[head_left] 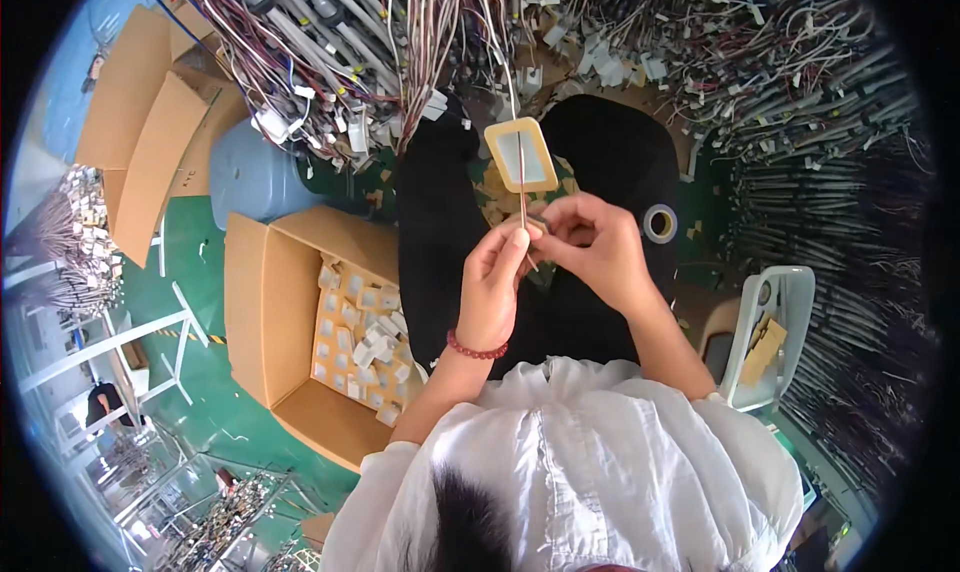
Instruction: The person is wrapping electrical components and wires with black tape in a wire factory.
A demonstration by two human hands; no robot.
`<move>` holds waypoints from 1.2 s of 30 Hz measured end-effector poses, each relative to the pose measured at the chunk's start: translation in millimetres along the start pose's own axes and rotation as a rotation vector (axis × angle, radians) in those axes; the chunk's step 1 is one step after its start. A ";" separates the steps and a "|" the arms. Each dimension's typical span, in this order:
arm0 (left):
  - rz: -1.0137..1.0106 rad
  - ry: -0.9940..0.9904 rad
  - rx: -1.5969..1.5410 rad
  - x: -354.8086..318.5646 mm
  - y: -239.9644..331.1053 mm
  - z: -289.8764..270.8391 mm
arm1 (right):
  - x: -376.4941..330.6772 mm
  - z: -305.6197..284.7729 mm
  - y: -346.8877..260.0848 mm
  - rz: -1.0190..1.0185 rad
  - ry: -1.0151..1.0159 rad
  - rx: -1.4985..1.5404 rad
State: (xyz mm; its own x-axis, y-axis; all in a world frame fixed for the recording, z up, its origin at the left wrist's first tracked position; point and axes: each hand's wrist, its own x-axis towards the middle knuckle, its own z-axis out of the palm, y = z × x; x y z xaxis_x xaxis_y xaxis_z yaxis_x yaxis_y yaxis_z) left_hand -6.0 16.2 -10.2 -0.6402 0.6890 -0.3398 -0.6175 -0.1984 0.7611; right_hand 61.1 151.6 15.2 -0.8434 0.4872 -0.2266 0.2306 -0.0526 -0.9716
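Note:
Between the thumb and fingers of my left hand (495,267) is a thin wire (523,207), which runs down from the cable bundles above. My right hand (608,250) is closed in a pinch right beside it, at a small brownish piece (537,224) partly hidden by the fingers. Just beyond my fingertips, a tan-rimmed rectangular pad (541,162) with a pale centre hangs along the wire, above the gap between my knees. A roll of tape (659,240) sits by my right thigh.
Dense cable bundles (330,42) hang ahead, with more (830,202) along the right. An open cardboard box (250,312) of pale pads and white pieces stands left, near a blue plastic stool (250,177). To my right is a white bin (797,317) holding cardboard pieces (762,352).

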 end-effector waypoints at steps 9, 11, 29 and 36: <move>0.093 -0.133 0.110 -6.5 9.6 -16.5 | -12.0 -2.3 15.7 0.233 -0.099 0.558; 0.102 -0.167 0.167 -5.5 13.4 -19.2 | -9.9 -3.1 11.5 0.213 -0.104 0.510; 0.134 -0.040 0.192 -12.7 -5.9 -3.7 | -19.6 22.4 30.7 -0.046 0.239 0.105; 0.072 0.057 0.209 -10.7 -11.3 -6.5 | -21.6 21.8 33.0 -0.034 0.245 0.089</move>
State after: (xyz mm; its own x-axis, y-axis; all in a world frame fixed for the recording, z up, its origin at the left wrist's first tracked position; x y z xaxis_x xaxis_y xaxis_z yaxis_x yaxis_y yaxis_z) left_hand 4.9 6.5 -18.9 -0.7080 0.6362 -0.3066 -0.4649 -0.0930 0.8805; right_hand 76.4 120.3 -13.5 -0.7045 0.6862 -0.1809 0.1513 -0.1038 -0.9830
